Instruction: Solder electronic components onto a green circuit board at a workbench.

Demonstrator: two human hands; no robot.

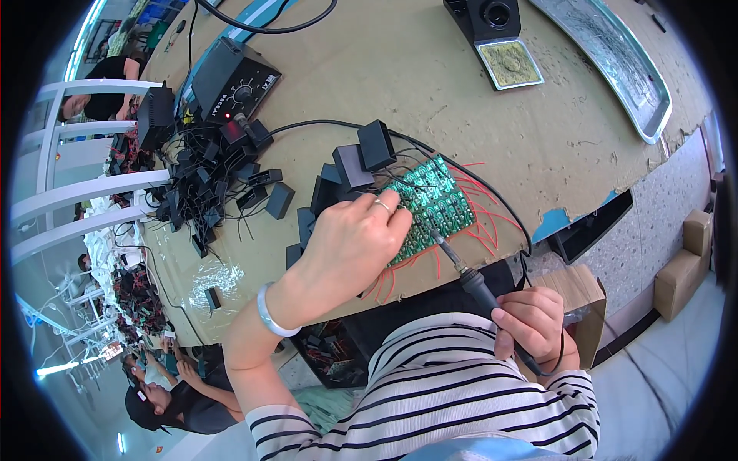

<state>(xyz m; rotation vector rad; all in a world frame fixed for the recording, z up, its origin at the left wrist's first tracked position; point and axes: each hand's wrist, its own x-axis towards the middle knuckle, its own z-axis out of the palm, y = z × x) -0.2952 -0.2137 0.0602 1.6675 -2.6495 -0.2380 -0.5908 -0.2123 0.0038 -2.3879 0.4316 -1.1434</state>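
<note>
A panel of green circuit boards (pixel 442 196) lies near the table's front edge, red wires (pixel 486 219) sticking out along its right and lower sides. My right hand (pixel 532 323) grips a soldering iron (pixel 478 287) by its dark handle, and the metal tip points at the middle of the panel, touching it or just above. Over the panel's left part, my left hand (pixel 357 234) is closed, fingertips bent down; whatever they pinch is hidden. Beyond that hand stand black plastic boxes (pixel 376 145), with thin black wires running onto the panel.
A black soldering station (pixel 233 81) with a dial stands at the back left, beside a heap of small black wired boxes (pixel 207 173). An iron stand (pixel 496 17) with a yellowish cleaning tray (pixel 509 63) sits at the back. A metal tray (pixel 615 69) lies far right. Other people work at the left.
</note>
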